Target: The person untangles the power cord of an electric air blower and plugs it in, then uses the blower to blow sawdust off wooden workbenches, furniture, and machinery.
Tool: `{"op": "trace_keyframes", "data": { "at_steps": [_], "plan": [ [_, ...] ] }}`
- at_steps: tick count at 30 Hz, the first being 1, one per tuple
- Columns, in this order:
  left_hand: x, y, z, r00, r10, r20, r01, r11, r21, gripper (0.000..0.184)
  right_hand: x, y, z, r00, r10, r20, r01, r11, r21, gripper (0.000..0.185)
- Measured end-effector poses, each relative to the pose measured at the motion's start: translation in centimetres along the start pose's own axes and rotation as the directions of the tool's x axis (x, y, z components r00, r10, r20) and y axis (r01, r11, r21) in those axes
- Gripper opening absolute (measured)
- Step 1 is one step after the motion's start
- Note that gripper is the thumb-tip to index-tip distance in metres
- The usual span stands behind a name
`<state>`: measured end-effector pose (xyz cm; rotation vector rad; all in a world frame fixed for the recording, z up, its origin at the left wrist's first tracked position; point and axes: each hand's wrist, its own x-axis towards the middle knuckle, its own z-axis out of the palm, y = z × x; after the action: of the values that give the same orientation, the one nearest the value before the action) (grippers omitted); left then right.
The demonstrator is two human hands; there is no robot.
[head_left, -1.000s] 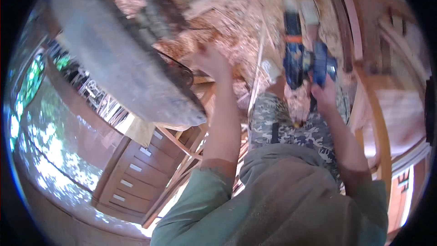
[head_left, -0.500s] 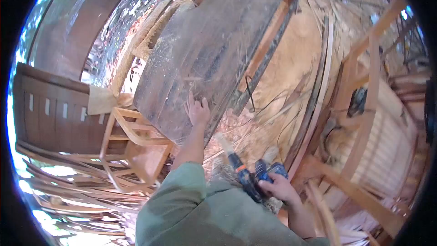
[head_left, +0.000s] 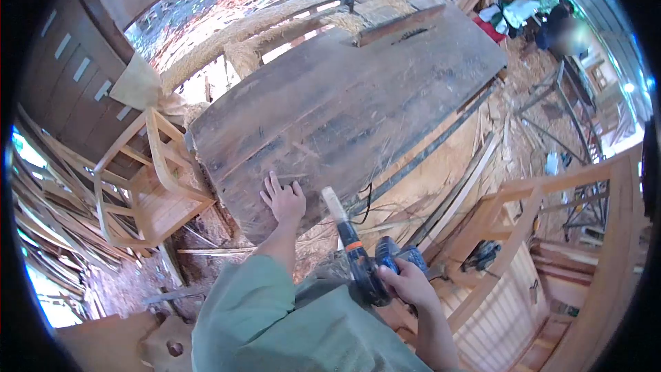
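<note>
My left hand [head_left: 285, 201] lies with fingers spread on the near end of a dark, worn wooden workbench [head_left: 330, 120]. In my right hand [head_left: 410, 285] is a blue and black cordless blower [head_left: 359, 262] with an orange ring. Its pale nozzle [head_left: 333, 204] points away from me, over the bench's near right edge. My right fingers wrap the blower's handle and are partly hidden. A thin black cable [head_left: 368, 205] hangs at the bench edge near the nozzle. Farther back on the benchtop rests a wooden strip [head_left: 399, 25].
A wooden chair frame [head_left: 165, 208] stands left of the bench, with thin wood strips [head_left: 51, 210] piled beyond it. At right is a large wooden frame [head_left: 506, 248]. Another person [head_left: 561, 31] is at the back right. Shavings and long boards [head_left: 458, 189] lie on the floor.
My view has turned, showing more of the bench and the person at the back right. The blower's nozzle has come up to the bench edge. My left hand stays on the benchtop.
</note>
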<state>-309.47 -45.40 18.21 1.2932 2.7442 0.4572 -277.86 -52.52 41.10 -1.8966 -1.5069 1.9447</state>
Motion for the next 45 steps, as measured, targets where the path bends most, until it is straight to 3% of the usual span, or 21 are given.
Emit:
{"op": "trace_keyframes", "data": {
  "at_steps": [2, 4, 6, 10, 12, 14, 16, 17, 20, 21, 22, 24, 26, 28, 32, 35, 37, 41, 44, 45],
  "plan": [
    [0.1, -0.2, -0.2, 1.0, -0.009, 0.001, 0.009, 1.0, 0.014, 0.05, 2.5, -2.5, -0.5, 0.996, 0.063, 0.066, -0.063, 0.998, -0.009, 0.047],
    [0.4, -0.1, -0.3, 0.999, -0.018, 0.048, 0.018, 1.0, 0.005, 0.049, 5.8, -4.7, -0.7, 0.989, -0.037, 0.14, 0.009, 0.98, 0.199, 0.048],
    [0.4, -0.4, 0.0, 0.997, -0.051, 0.062, 0.051, 0.999, -0.006, 0.047, 8.2, -8.8, -0.4, 0.982, -0.034, 0.184, 0.007, 0.989, 0.145, 0.049],
    [0.5, -1.2, 0.0, 0.999, -0.034, 0.034, 0.036, 0.997, -0.068, 0.039, 15.4, -14.9, 2.1, 0.954, -0.041, 0.295, -0.049, 0.955, 0.291, 0.049],
    [0.7, -1.8, 1.1, 0.994, -0.044, 0.101, 0.053, 0.994, -0.095, 0.037, 17.8, -18.9, 3.8, 0.95, -0.036, 0.311, -0.087, 0.924, 0.372, 0.052],
    [0.2, -1.6, -0.6, 0.997, 0.009, 0.074, 0.004, 0.985, -0.17, 0.039, 20.0, -22.4, 5.4, 0.95, 0.0, 0.311, -0.108, 0.938, 0.33, 0.054],
    [0.0, -2.2, 1.7, 0.992, 0.06, -0.115, -0.073, 0.991, -0.11, 0.046, 22.0, -24.8, 6.1, 0.929, -0.011, 0.37, -0.134, 0.922, 0.363, 0.055],
    [0.1, -2.1, 2.2, 0.995, 0.049, -0.092, -0.05, 0.999, -0.013, 0.053, 22.5, -26.1, 6.6, 0.903, -0.027, 0.428, -0.162, 0.903, 0.399, 0.056],
    [0.3, -1.3, 1.3, 0.992, -0.059, -0.107, 0.041, 0.986, -0.161, 0.043, 23.7, -29.5, 9.5, 0.912, -0.096, 0.399, -0.117, 0.871, 0.476, 0.057],
    [0.9, -0.7, -1.7, 0.968, -0.13, 0.213, 0.155, 0.982, -0.106, 0.033, 23.5, -30.7, 10.8, 0.929, -0.1, 0.356, -0.08, 0.885, 0.459, 0.059],
    [1.1, -0.6, -1.3, 0.971, -0.125, 0.205, 0.15, 0.983, -0.11, 0.033, 23.8, -31.7, 11.5, 0.93, -0.109, 0.352, -0.07, 0.885, 0.46, 0.059],
    [0.8, -0.8, -0.8, 0.979, -0.055, -0.197, 0.02, 0.984, -0.176, 0.037, 24.2, -33.3, 13.0, 0.9, -0.114, 0.42, -0.11, 0.874, 0.474, 0.058],
    [0.7, -1.2, 0.0, 0.98, -0.063, -0.19, 0.03, 0.985, -0.172, 0.035, 24.5, -34.2, 14.7, 0.908, -0.091, 0.408, -0.163, 0.822, 0.546, 0.058],
    [0.7, -1.4, 0.9, 0.972, -0.063, -0.226, 0.027, 0.987, -0.16, 0.031, 24.5, -34.5, 16.2, 0.958, -0.144, 0.248, -0.05, 0.767, 0.639, 0.057],
    [0.9, -1.5, 0.2, 0.977, -0.11, -0.185, 0.068, 0.974, -0.217, 0.03, 25.5, -34.7, 15.7, 0.939, -0.14, 0.313, -0.117, 0.728, 0.676, 0.056],
    [0.8, -2.0, 1.8, 0.946, -0.11, -0.305, 0.06, 0.984, -0.168, 0.028, 25.3, -34.6, 15.6, 0.966, -0.143, 0.217, -0.064, 0.679, 0.731, 0.056],
    [0.7, -2.0, 1.3, 0.966, -0.127, -0.227, 0.081, 0.976, -0.203, 0.027, 24.8, -34.6, 14.3, 0.979, -0.143, 0.144, -0.009, 0.68, 0.733, 0.056],
    [1.1, -1.7, 1.4, 0.926, -0.264, -0.271, 0.209, 0.954, -0.216, 0.029, 24.6, -31.8, 8.3, 0.972, -0.178, 0.154, 0.001, 0.659, 0.752, 0.055],
    [1.4, -1.4, 1.2, 0.919, -0.278, -0.279, 0.221, 0.95, -0.22, 0.029, 25.3, -30.4, 3.8, 0.982, -0.116, 0.15, -0.036, 0.662, 0.749, 0.054],
    [1.4, -1.2, 1.2, 0.913, -0.277, -0.299, 0.217, 0.951, -0.22, 0.029, 25.2, -30.2, 3.0, 0.99, -0.134, 0.047, 0.057, 0.679, 0.732, 0.054]
  ]
}}
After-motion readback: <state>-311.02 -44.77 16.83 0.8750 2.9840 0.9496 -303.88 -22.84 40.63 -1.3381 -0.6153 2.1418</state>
